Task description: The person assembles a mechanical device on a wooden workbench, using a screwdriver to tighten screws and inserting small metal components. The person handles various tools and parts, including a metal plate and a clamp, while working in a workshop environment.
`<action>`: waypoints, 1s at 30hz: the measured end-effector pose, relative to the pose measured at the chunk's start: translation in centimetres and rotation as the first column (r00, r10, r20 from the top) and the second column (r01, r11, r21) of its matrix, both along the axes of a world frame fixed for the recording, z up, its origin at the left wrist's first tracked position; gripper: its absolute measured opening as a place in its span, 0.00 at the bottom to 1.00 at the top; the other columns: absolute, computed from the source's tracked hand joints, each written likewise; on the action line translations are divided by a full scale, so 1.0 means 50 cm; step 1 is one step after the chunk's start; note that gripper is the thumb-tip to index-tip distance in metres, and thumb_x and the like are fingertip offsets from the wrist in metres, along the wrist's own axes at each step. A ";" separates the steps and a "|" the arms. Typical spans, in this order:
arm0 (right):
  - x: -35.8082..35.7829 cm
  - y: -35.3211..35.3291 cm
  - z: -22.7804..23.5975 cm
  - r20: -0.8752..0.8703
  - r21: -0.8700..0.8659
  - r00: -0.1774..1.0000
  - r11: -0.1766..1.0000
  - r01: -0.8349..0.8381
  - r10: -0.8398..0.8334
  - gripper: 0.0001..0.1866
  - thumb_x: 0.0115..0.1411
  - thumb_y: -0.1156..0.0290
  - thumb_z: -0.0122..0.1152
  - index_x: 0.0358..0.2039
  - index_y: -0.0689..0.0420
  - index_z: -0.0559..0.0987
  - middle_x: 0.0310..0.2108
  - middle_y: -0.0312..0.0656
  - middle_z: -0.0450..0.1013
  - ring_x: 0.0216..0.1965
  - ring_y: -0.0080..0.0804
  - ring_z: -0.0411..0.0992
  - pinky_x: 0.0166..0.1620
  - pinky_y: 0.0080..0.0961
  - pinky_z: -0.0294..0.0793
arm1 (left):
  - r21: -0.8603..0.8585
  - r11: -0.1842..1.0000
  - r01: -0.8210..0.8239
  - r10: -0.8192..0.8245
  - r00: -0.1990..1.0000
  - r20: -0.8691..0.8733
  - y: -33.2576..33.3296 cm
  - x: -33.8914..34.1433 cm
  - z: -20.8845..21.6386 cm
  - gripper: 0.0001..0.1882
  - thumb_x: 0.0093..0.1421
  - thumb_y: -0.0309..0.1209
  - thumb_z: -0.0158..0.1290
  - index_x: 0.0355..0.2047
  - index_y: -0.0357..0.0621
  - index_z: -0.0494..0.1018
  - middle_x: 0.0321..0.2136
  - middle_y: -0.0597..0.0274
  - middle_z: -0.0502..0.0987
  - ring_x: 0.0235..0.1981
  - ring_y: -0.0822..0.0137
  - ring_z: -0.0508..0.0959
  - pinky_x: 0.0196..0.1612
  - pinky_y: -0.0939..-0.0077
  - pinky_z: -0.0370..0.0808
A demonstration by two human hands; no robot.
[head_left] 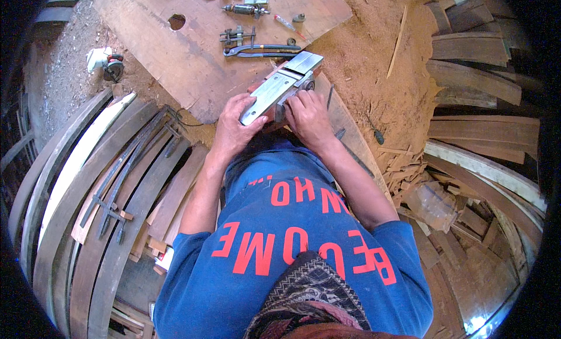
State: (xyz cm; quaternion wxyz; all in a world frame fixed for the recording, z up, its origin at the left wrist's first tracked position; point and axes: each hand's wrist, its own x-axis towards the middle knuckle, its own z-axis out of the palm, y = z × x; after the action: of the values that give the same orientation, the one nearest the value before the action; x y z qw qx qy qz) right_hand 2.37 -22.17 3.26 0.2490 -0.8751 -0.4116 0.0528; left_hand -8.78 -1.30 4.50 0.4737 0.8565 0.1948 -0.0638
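Observation:
In front of my lap lies an electric hand planer [273, 92], turned over so that its flat metal sole faces up and tilts away to the right. My left hand [235, 123] is closed round its near end, with the thumb on the sole. My right hand [308, 114] is at the planer's right side, fingers curled in close below the round part there. What those fingers pinch is hidden. Just beyond the planer, a pair of pincers [263, 49] with dark handles lies on the wooden board [193, 70].
On the board's far part are a motor armature [241, 9], small metal clamp-like parts [236, 35] and a pen-like tool [285, 22]. Curved planks [87, 181] with long clamps [125, 169] stand left. Sawdust [374, 64] and stacked wood [467, 88] lie right. A grinder-like tool [114, 67] sits far left.

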 end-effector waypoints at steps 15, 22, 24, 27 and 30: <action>-0.020 0.007 -0.039 -0.187 0.095 0.977 0.988 0.123 -0.104 0.09 0.62 0.69 0.65 0.39 0.60 0.76 0.36 0.49 0.73 0.42 0.52 0.73 0.43 0.51 0.70 | -0.023 1.000 -0.011 0.011 1.000 0.021 -0.001 -0.002 -0.009 0.28 0.58 0.35 0.71 0.57 0.39 0.80 0.59 0.46 0.77 0.61 0.49 0.78 0.65 0.57 0.75; -0.024 0.008 -0.028 -0.302 0.098 0.942 0.978 0.183 -0.146 0.09 0.63 0.70 0.65 0.40 0.60 0.77 0.36 0.52 0.74 0.43 0.55 0.74 0.46 0.51 0.72 | -0.010 1.000 -0.009 0.009 1.000 0.014 -0.005 -0.004 -0.014 0.27 0.58 0.35 0.71 0.57 0.42 0.81 0.61 0.45 0.75 0.62 0.48 0.77 0.64 0.56 0.75; -0.031 0.010 -0.028 -0.339 0.081 0.920 0.969 0.234 -0.194 0.08 0.64 0.70 0.64 0.39 0.60 0.77 0.37 0.53 0.75 0.43 0.56 0.75 0.47 0.52 0.73 | 0.002 1.000 -0.003 0.003 1.000 0.015 -0.006 -0.006 -0.012 0.26 0.58 0.35 0.71 0.57 0.42 0.81 0.61 0.45 0.75 0.62 0.48 0.77 0.64 0.55 0.75; -0.036 0.021 -0.020 -0.349 0.094 0.903 0.949 0.302 -0.253 0.07 0.64 0.73 0.64 0.38 0.63 0.78 0.35 0.55 0.76 0.40 0.58 0.76 0.46 0.52 0.74 | 0.019 1.000 -0.002 0.001 1.000 0.026 -0.005 -0.005 -0.014 0.26 0.58 0.34 0.70 0.56 0.43 0.81 0.60 0.45 0.76 0.61 0.48 0.77 0.64 0.55 0.75; -0.038 0.028 -0.011 -0.411 0.030 0.859 0.938 0.346 -0.304 0.08 0.66 0.71 0.62 0.39 0.64 0.78 0.36 0.58 0.76 0.41 0.60 0.76 0.47 0.54 0.74 | 0.016 1.000 -0.006 0.005 1.000 0.027 -0.007 -0.004 -0.010 0.26 0.58 0.34 0.70 0.56 0.43 0.81 0.60 0.45 0.76 0.61 0.48 0.77 0.64 0.56 0.75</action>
State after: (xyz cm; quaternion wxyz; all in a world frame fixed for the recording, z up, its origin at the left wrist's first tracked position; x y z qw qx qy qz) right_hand 0.49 -20.75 2.70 0.3777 -0.8885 -0.2004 0.1668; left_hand -8.97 -1.67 3.98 0.4697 0.8604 0.1913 -0.0495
